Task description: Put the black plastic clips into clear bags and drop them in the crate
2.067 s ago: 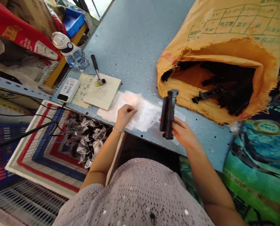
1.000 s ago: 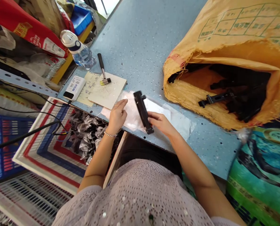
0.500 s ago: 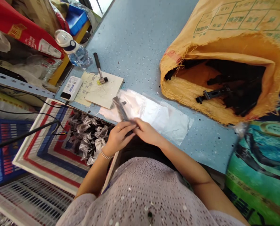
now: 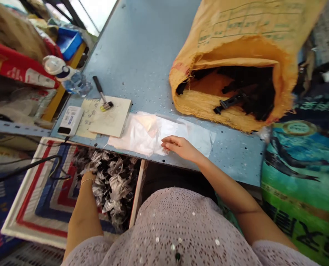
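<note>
My left hand (image 4: 89, 174) reaches down into a basket (image 4: 23, 203), among several dark parts wrapped in clear plastic (image 4: 117, 184). Its fingers are hidden there, so what it holds, if anything, does not show. Over the near edge of the table my right hand (image 4: 177, 145) hovers with loosely bent fingers, holding nothing. Clear plastic bags (image 4: 142, 135) lie flat beneath and beside it. Further right, an orange woven sack (image 4: 192, 99) lies with its torn mouth facing me. Black parts (image 4: 230, 101) show inside it.
A small hammer (image 4: 102, 94) rests on a pale board (image 4: 114, 122), left of the bags. Beyond are a white box-shaped device (image 4: 71, 120) and a water bottle (image 4: 75, 82). A black cable (image 4: 28, 166) crosses the basket. A green-blue sack (image 4: 294, 173) stands at right.
Both hands held a plastic-wrapped part together over the table edge. They have separated: my left hand went down left into the basket, my right hand moved slightly right, now holding nothing.
</note>
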Demonstrator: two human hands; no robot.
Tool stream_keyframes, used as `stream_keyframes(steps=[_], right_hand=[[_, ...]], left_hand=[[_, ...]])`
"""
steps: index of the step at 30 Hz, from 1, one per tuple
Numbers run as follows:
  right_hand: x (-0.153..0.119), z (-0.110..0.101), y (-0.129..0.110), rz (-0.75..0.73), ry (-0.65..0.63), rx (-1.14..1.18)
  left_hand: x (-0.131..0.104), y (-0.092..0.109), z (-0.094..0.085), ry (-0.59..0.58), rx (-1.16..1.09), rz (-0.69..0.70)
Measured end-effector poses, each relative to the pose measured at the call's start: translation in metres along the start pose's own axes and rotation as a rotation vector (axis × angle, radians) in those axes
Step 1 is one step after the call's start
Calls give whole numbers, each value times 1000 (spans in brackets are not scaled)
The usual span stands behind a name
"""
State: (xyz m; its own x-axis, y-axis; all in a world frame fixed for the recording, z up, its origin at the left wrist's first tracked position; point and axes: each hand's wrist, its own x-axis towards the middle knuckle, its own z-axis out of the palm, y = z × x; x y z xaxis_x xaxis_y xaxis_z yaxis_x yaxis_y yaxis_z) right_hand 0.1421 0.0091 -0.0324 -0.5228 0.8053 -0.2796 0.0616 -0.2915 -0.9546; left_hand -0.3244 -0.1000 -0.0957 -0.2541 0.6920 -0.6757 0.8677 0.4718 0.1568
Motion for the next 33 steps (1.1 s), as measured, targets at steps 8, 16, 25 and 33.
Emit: stream_keyframes(steps=[8, 16, 25, 33], right_hand=[[-8, -176, -34, -152, 761, -1172], [-14, -162, -38, -340, 929, -860], [-84, -66, -22, -421, 315, -490], [-36, -99, -37, -174, 520, -824]], left_hand=[[5, 40, 4, -73, -196, 73], [-79, 258, 2, -601, -889, 554], [-59, 418, 31, -451, -1392, 497], [-80, 410, 46, -217, -1172, 631]])
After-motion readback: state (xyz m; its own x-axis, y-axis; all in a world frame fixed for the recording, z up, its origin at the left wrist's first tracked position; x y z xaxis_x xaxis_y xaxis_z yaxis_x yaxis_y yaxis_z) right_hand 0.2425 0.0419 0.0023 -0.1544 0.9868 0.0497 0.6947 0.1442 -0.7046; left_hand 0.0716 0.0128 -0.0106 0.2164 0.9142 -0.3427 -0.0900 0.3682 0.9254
